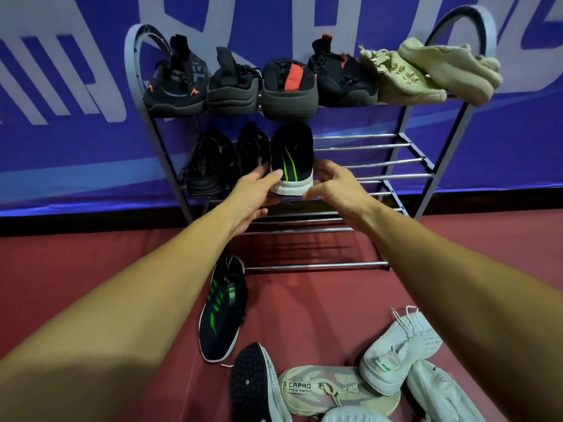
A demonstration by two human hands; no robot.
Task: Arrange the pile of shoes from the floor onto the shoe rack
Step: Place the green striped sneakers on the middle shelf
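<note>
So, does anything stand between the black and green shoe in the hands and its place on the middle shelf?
Nothing visible does. The left hand and right hand hold the black and green shoe at the middle shelf, beside two black shoes on its left. The bars on its right carry nothing.

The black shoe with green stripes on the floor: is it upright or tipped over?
Upright. The black shoe rests on its sole, laces and green stripes facing up.
</note>
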